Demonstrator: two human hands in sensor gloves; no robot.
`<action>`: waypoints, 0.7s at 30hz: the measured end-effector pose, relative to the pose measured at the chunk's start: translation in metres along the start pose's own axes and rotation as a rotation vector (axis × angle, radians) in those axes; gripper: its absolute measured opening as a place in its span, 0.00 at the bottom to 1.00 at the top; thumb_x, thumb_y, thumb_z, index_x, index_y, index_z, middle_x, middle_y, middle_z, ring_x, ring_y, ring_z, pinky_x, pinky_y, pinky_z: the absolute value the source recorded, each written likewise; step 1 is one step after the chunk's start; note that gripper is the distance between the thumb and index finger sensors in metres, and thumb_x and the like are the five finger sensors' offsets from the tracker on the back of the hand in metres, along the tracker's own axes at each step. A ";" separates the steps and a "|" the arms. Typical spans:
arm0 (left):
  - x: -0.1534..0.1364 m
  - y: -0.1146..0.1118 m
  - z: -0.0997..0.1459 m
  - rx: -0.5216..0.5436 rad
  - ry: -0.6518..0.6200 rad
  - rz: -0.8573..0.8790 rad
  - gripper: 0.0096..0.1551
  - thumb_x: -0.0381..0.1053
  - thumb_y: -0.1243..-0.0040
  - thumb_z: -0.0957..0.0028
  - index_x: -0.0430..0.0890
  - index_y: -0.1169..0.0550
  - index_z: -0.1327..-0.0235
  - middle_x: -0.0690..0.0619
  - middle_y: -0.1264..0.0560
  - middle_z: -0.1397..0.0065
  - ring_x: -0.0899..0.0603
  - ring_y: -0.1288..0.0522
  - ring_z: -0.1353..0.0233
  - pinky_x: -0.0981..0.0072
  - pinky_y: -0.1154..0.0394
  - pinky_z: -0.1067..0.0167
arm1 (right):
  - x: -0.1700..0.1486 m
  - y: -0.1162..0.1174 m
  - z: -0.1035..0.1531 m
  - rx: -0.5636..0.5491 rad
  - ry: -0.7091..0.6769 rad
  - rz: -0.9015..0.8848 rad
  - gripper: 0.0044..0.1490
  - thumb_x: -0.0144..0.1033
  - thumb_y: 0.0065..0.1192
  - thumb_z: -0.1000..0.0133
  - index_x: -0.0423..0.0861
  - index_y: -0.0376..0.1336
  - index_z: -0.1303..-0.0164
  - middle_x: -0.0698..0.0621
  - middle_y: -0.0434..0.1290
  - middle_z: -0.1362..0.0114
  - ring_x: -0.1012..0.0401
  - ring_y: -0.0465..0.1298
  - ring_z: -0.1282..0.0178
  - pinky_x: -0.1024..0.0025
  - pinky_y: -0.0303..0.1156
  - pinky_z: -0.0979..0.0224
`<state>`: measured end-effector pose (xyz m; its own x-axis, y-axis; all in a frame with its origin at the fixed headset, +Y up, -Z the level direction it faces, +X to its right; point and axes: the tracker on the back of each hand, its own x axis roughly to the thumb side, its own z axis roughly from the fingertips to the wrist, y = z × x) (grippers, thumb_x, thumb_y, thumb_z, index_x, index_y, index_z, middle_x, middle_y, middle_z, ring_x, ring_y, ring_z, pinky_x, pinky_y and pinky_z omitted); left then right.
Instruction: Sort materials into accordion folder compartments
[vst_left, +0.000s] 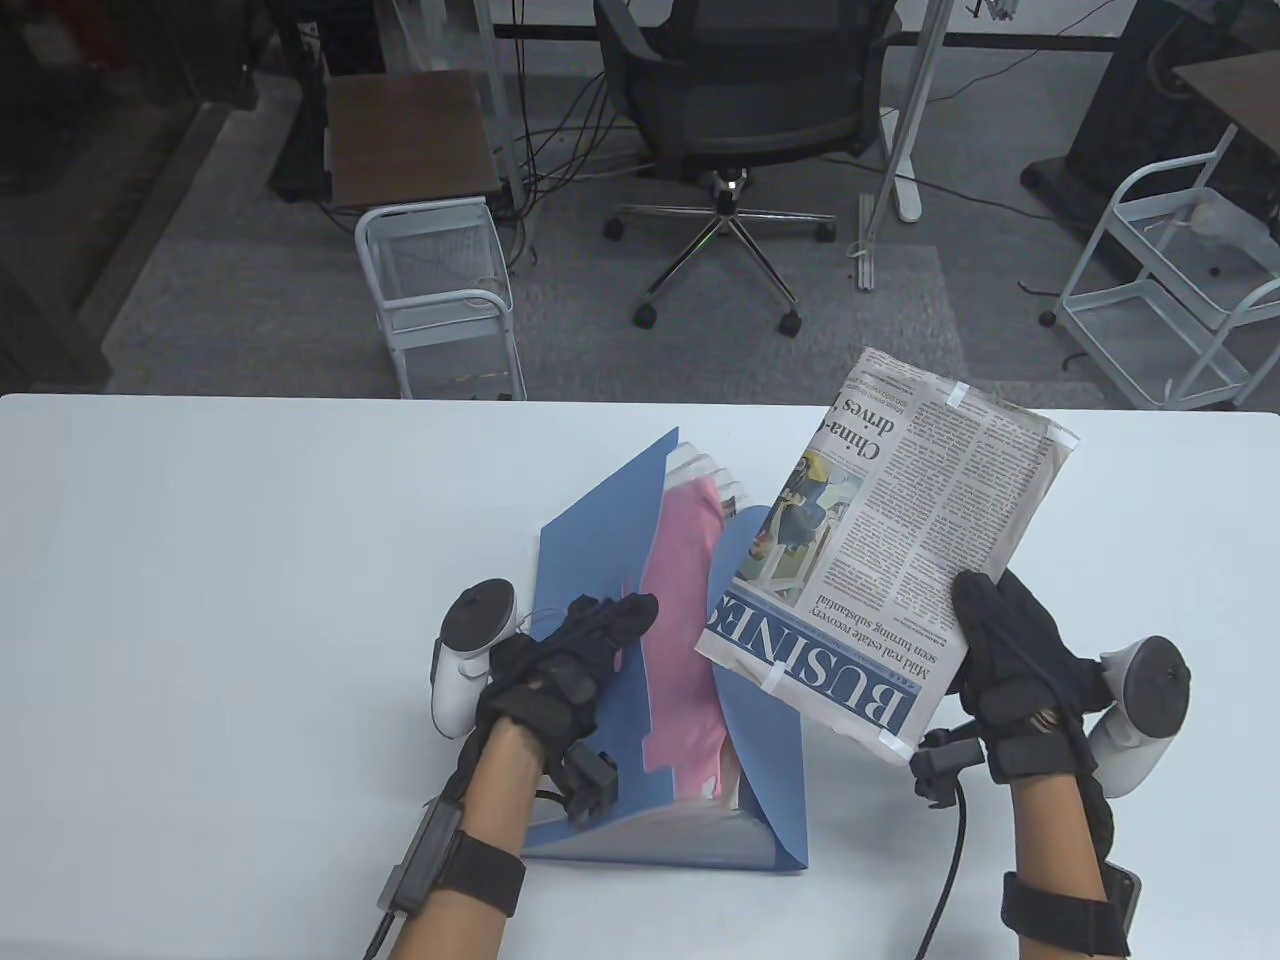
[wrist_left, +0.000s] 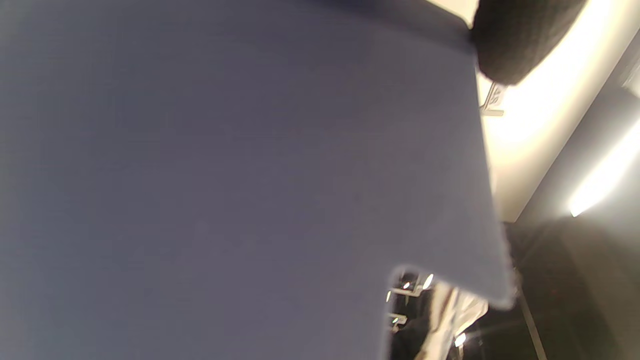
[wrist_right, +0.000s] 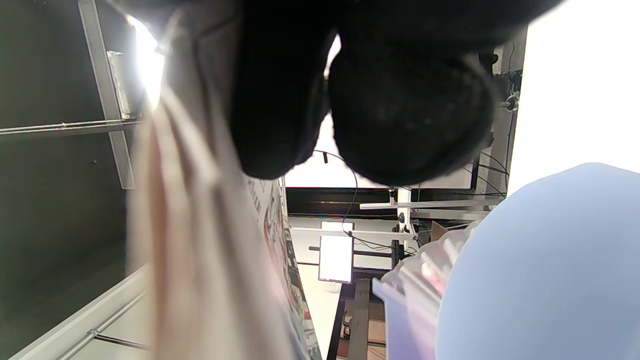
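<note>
A blue accordion folder (vst_left: 585, 560) lies open on the white table (vst_left: 200, 560), with a pink sheet (vst_left: 685, 620) in one compartment. My left hand (vst_left: 570, 650) rests on the folder's left flap and holds it open; that flap fills the left wrist view (wrist_left: 225, 175). My right hand (vst_left: 1005, 650) grips a folded, taped newspaper (vst_left: 890, 540) by its near right corner and holds it tilted above the folder's right side. The right wrist view shows my gloved fingers (wrist_right: 400, 110) on the paper (wrist_right: 200, 250), with the blue folder (wrist_right: 540, 270) at lower right.
Beyond the table's far edge stand an office chair (vst_left: 740, 110), a white wire cart (vst_left: 440, 290) on the left and another white cart (vst_left: 1170, 290) on the right. A small brown side table (vst_left: 410, 135) is at the back left.
</note>
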<state>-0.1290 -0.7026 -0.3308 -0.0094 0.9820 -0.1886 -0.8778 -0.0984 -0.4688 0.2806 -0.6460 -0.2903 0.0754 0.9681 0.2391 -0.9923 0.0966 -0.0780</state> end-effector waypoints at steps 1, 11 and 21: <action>0.000 0.003 0.001 0.001 -0.012 0.022 0.43 0.72 0.48 0.33 0.39 0.40 0.27 0.24 0.82 0.24 0.19 0.83 0.32 0.25 0.71 0.44 | 0.000 0.000 0.000 -0.002 0.001 0.000 0.28 0.44 0.58 0.33 0.41 0.63 0.27 0.54 0.85 0.54 0.50 0.85 0.69 0.69 0.81 0.72; -0.004 0.032 0.017 0.032 -0.104 0.170 0.43 0.71 0.48 0.32 0.37 0.37 0.27 0.24 0.74 0.18 0.17 0.76 0.26 0.22 0.65 0.40 | 0.013 0.001 0.004 -0.025 -0.005 0.045 0.29 0.44 0.57 0.33 0.40 0.62 0.27 0.53 0.86 0.54 0.50 0.85 0.70 0.70 0.80 0.73; -0.010 0.056 0.027 0.026 -0.166 0.263 0.44 0.73 0.50 0.32 0.36 0.34 0.27 0.24 0.67 0.14 0.17 0.69 0.22 0.22 0.59 0.36 | 0.060 0.021 0.018 0.021 -0.085 0.170 0.30 0.43 0.57 0.33 0.38 0.61 0.26 0.52 0.86 0.54 0.49 0.86 0.70 0.69 0.81 0.73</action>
<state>-0.1914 -0.7134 -0.3320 -0.3144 0.9364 -0.1560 -0.8466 -0.3509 -0.4002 0.2628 -0.5902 -0.2598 -0.1015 0.9469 0.3049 -0.9919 -0.0728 -0.1040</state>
